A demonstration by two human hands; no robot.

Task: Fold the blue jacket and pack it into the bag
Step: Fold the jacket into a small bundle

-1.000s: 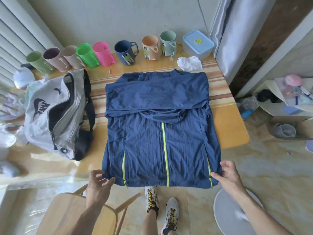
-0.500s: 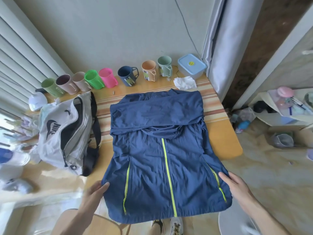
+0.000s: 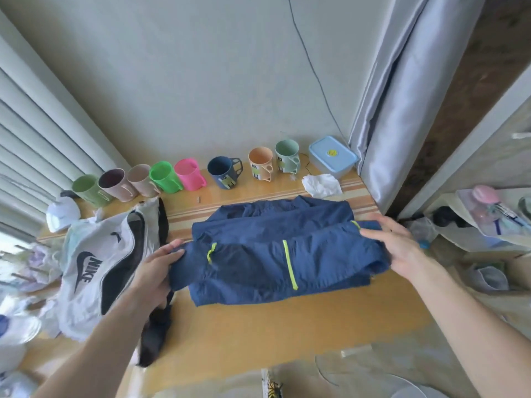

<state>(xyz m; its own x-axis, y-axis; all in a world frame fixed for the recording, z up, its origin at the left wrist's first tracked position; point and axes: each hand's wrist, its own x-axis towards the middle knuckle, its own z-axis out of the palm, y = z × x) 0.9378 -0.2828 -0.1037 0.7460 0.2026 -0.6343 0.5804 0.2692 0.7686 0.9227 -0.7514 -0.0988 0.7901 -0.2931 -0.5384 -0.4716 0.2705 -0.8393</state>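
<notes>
The blue jacket (image 3: 275, 254) with neon yellow zips lies on the wooden table (image 3: 258, 331), its lower half doubled over toward the far side into a wide band. My left hand (image 3: 156, 268) grips the jacket's left hem corner. On the opposite end, my right hand (image 3: 393, 248) holds the right hem corner, fingers over the fabric. The grey and black bag (image 3: 100, 265) with a dark logo lies left of the jacket, its opening gaping, and my left hand hovers over its right edge.
A row of coloured mugs (image 3: 186, 175) lines the wall at the table's far edge, with a blue-lidded box (image 3: 333, 156) and a crumpled white tissue (image 3: 321, 185) at the right. A curtain (image 3: 402, 96) hangs right of the table. Clutter sits on shelves at both sides.
Both hands took the jacket's bottom hem corners and carried them away from me, folding the lower half over the upper part. The view tilted upward.
</notes>
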